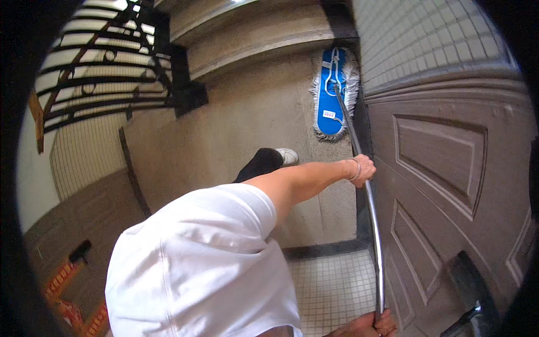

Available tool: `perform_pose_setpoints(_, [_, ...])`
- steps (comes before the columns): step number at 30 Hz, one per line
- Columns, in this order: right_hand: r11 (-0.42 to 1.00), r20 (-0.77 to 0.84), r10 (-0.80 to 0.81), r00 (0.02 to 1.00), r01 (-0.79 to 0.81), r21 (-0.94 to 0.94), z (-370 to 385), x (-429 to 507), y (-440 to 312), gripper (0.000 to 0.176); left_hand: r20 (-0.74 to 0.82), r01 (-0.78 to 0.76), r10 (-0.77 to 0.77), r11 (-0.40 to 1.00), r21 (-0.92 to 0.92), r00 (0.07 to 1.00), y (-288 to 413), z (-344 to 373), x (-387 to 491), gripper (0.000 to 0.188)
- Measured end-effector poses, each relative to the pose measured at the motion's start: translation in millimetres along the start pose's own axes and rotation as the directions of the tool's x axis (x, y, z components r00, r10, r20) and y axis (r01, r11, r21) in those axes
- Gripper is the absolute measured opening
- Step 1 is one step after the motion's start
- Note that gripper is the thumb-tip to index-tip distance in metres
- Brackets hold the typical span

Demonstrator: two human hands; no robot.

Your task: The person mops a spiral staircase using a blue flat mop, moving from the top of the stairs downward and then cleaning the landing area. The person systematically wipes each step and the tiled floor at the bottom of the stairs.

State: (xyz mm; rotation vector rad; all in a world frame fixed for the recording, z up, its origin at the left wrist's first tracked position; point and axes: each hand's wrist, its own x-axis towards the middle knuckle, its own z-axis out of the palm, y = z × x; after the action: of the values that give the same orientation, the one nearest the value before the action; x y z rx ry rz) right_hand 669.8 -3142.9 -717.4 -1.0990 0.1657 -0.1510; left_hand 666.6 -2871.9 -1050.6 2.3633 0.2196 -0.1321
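Observation:
My left hand [363, 170], with a thin band at the wrist, is closed around the middle of a metal mop handle [372, 215]. Near the bottom edge of the picture, my right hand [384, 324] grips the same handle lower in view, partly cut off by the frame. The handle runs up to a flat dust mop head [331, 103] with a blue backing, a wire frame and a pale fringe. This head lies on the brown floor, beside the right wall's base and just below a stair step.
Stone steps [257, 50] rise at the top. A brown panelled door [438, 156] with a dark handle [467, 311] stands close on the right. Black metal railings [105, 80] are at the upper left. Pale tiled floor [332, 286] begins beyond a dark strip [320, 249].

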Motion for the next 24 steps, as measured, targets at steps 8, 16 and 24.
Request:
perform_pose_setpoints(8, [0.954,0.317,0.104,0.943,-0.004,-0.3,118.8,33.9,12.2,0.034,-0.095,0.35,-0.382,0.904,-0.244,0.919,-16.1,-22.6,-64.9,0.015])
perform_pose_setpoints(16, [0.861,0.72,0.505,0.477,-0.342,-0.378,151.0,-41.0,172.3,0.029,-0.059,0.749,-0.767,0.637,-0.181,0.638,-116.3,65.3,-275.4,0.025])
perform_pose_setpoints(24, [0.807,0.88,0.461,0.115,-0.467,-0.362,90.5,-97.2,149.6,0.021,-0.352,0.664,-0.863,0.503,-0.552,0.362,-113.2,109.2,-393.6,0.019])
